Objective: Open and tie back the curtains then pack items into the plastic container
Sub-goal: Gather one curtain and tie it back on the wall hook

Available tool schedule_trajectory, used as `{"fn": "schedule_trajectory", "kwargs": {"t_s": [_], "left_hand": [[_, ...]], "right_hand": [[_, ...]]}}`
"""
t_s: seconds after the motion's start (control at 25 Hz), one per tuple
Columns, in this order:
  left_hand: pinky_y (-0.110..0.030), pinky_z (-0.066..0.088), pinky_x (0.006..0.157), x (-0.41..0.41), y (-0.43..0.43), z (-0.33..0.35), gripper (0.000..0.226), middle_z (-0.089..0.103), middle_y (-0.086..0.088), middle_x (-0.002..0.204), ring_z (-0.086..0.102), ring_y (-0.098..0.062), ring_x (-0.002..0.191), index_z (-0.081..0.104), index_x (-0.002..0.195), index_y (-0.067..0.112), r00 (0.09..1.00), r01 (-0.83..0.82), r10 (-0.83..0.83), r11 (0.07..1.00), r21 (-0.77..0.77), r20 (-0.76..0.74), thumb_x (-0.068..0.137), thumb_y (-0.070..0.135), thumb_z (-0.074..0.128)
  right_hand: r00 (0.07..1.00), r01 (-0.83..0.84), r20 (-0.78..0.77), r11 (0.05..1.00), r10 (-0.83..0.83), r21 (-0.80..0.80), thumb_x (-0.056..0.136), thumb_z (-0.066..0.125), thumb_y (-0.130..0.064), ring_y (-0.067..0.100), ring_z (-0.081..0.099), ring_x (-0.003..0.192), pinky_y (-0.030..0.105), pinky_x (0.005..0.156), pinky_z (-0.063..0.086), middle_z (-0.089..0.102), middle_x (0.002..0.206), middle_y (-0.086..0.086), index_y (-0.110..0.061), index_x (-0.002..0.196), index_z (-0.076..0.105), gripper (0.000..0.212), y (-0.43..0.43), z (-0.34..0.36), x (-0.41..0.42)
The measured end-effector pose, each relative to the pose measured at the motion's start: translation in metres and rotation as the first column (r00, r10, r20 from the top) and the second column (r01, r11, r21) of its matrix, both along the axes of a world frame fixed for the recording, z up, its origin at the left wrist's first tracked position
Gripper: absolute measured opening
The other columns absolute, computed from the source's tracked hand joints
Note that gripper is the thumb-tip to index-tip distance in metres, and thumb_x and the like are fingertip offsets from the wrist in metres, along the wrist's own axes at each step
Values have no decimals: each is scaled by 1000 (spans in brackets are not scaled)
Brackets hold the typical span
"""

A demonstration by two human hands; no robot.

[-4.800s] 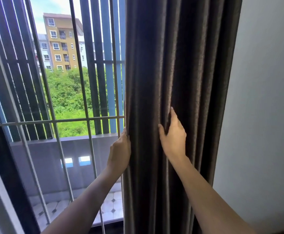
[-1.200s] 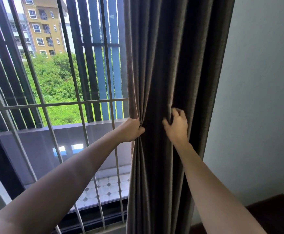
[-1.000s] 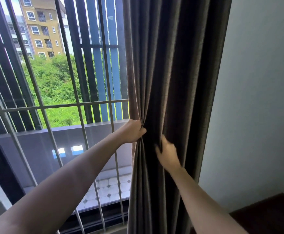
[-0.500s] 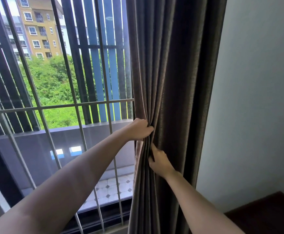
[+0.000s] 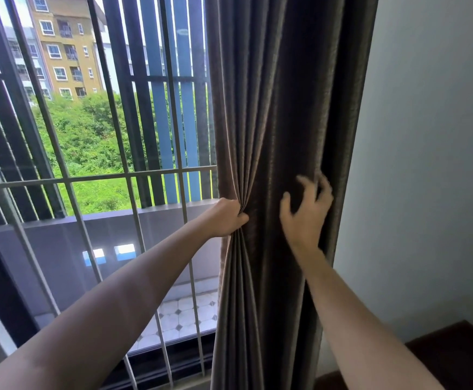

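The curtain (image 5: 283, 136) hangs at the right side of the window, already drawn back against the wall (image 5: 426, 164) so that the window bars (image 5: 133, 175) and the greenery outside show at nine o'clock from it. The left hand (image 5: 228, 218) grips the curtain's window-side edge, fingers closed tight on a pinch of pleats, and the cloth necks in at that point. The right hand (image 5: 307, 215) is at three o'clock from the left one, spread against the far folds near the wall, fingers apart and curled, blurred with motion; it seems to be reaching round the bundle and is not closed on anything that I can see.

I judge the step to be gathering the whole width into one bunch before tying. To do it well, the right hand should sweep the wall-side folds toward nine o'clock until they meet the left fist, at the same height, so no loose pleat slips out below. The left grip ought to hold firm as the anchor. No tie-back or hook shows from here, so where it fastens I cannot tell.

The curtain's long axis runs straight up and down, twelve to six o'clock, pleats parallel, fanning slightly below the pinch.
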State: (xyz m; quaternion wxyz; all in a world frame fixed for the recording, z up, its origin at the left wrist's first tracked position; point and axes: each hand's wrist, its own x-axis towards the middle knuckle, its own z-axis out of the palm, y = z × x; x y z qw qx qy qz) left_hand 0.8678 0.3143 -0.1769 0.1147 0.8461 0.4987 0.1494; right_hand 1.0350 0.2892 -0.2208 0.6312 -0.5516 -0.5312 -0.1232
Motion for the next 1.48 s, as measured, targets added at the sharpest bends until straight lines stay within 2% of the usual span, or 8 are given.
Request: {"fn": "schedule_trajectory", "kwargs": {"t_s": [0.16,0.36,0.52,0.92,1.16,1.28,1.36,1.48], "left_hand": [[-29,34,53,0,-4,0,39,46,-8,59,41,-18,54,39,58,6,1000,27,-28,999,25,8,95,16,41],[-25,31,50,6,-8,0,41,41,-4,56,36,-14,50,33,54,9,999,30,-31,999,36,24,93,14,42],[-26,33,52,9,-2,-2,37,42,-7,61,39,-20,57,36,58,5,999,18,-19,1000,17,41,94,15,42],[-26,32,49,20,-2,-1,41,41,-5,58,40,-19,55,37,56,4,998,-15,14,1000,20,58,94,19,41],[-25,30,47,31,-6,-1,53,38,0,51,35,-14,46,35,51,11,998,-17,14,998,55,61,88,45,52],[-27,32,48,31,-3,-4,47,40,-1,53,42,-19,50,36,52,11,998,-39,34,993,113,51,89,34,54],[-29,34,53,30,-6,-5,42,43,-5,58,47,-25,59,37,55,7,996,-84,78,984,157,45,90,27,50],[-32,35,59,27,-6,-7,38,45,-10,65,50,-31,69,37,61,2,994,-101,94,977,188,48,91,22,48]], "right_hand": [[976,-196,-138,955,168,-223,87,64,-20,19,45,124,27,101,36,40,142,7,-12,148,15,79,17,49,28],[943,-295,-14,815,333,-498,89,57,-7,29,60,109,27,93,46,62,120,15,-8,132,48,44,27,15,22],[867,-408,-18,689,498,-599,87,56,-7,24,61,111,39,99,47,64,121,8,-15,133,49,47,11,-50,0],[826,-454,-40,621,562,-639,85,48,-8,13,59,86,27,78,45,58,87,-12,-18,114,53,32,-6,-73,-20],[817,-440,-22,599,576,-669,80,43,-8,28,46,125,40,107,37,42,143,6,-14,136,41,56,-4,-76,-30],[756,-493,-55,511,653,-704,72,40,-6,25,35,135,40,113,32,30,151,5,-14,141,37,70,-6,-72,-27],[754,-472,37,580,656,-664,72,44,-3,28,41,131,42,110,35,40,145,11,-8,133,48,61,-7,-64,-15],[976,-172,107,973,190,-154,78,58,-4,25,40,129,32,113,31,45,136,16,-6,125,53,47,-7,-28,12]]}}
